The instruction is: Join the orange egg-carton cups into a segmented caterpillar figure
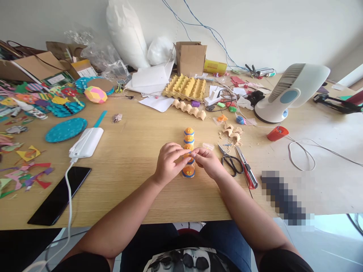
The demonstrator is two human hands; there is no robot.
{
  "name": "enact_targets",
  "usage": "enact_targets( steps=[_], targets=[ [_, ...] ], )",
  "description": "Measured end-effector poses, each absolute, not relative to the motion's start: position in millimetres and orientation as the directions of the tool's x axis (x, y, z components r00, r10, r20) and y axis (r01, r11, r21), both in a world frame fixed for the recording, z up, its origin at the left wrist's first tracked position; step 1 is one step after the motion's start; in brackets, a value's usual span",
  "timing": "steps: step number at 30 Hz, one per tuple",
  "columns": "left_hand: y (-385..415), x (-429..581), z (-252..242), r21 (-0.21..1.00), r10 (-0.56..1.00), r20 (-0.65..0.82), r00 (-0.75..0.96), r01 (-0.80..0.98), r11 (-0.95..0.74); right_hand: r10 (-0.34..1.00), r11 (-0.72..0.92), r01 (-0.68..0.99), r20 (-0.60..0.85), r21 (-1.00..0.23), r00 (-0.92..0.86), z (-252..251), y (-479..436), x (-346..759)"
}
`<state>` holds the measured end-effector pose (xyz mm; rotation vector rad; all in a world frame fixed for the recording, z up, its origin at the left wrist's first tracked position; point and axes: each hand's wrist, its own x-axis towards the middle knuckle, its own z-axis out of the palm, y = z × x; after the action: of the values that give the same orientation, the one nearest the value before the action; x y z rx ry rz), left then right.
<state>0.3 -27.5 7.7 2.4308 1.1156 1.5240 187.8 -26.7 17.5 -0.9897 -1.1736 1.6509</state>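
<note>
A row of several orange domed figures point(188, 172) with blue bands runs away from me along the middle of the table; the nearest one has yellow eyes and a mouth. It looks like a strip of egg carton covered in clay. Over the row, my left hand point(170, 160) has thumb and fingers pinched together. My right hand point(207, 160) pinches from the other side, its fingertips almost meeting the left ones. Whatever is between the fingertips is too small to make out. The hands hide part of the figures in the middle.
Black-handled scissors point(234, 166) and a red utility knife point(248, 173) lie to the right. Beyond are torn carton pieces point(233, 132), a red cup point(277, 133), a fan point(295, 90) and a yellow egg tray point(185, 87). Left are a power bank point(87, 142) and a phone point(59, 196).
</note>
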Motion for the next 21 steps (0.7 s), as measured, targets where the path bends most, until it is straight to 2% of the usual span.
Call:
enact_targets(
  steps=[21],
  targets=[
    [-27.3, 0.5, 7.5, 0.397, 0.59, 0.768, 0.248, 0.538, -0.744, 0.942, -0.185, -0.198, -0.116, -0.963, -0.314, 14.2, -25.4, 187.3]
  ],
)
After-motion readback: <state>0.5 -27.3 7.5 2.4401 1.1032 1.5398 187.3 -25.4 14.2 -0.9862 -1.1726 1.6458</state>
